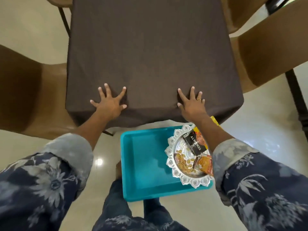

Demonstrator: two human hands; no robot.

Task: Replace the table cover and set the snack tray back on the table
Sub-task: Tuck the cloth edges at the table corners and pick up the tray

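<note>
View from my head, looking down over a small table draped in a dark brown table cover [150, 47]. The cloth lies flat and smooth across the top and hangs over the near edge and both sides.

Both my arms reach forward in rolled-up blue floral sleeves [50, 172]. My left grip [109, 104] is spread wide, fingers straight and fanned, palm pressing flat on the cover near the front left corner. My right grip [191, 105] is spread the same way, palm down on the cover near the front right corner, with a gold ring [198, 98] on one finger. Neither grip pinches or holds anything. The cloth wrinkles slightly beside each thumb.

The snack tray [143, 164], a teal rectangular plastic one, is not on the table. It sits lower down, just in front of the near edge and in front of my legs; I cannot tell what it rests on. Its left part is bare. On its right part lies a round silver plate [170, 162] with a scalloped rim. The plate carries a black packet [194, 144] printed "ALMONDS", an orange packet [205, 165] and some loose pale nuts [183, 162]. My right forearm crosses above the plate's right side.

Brown chairs stand at the table's left [25, 97] and right [275, 47], on a pale glossy floor [250, 122].
</note>
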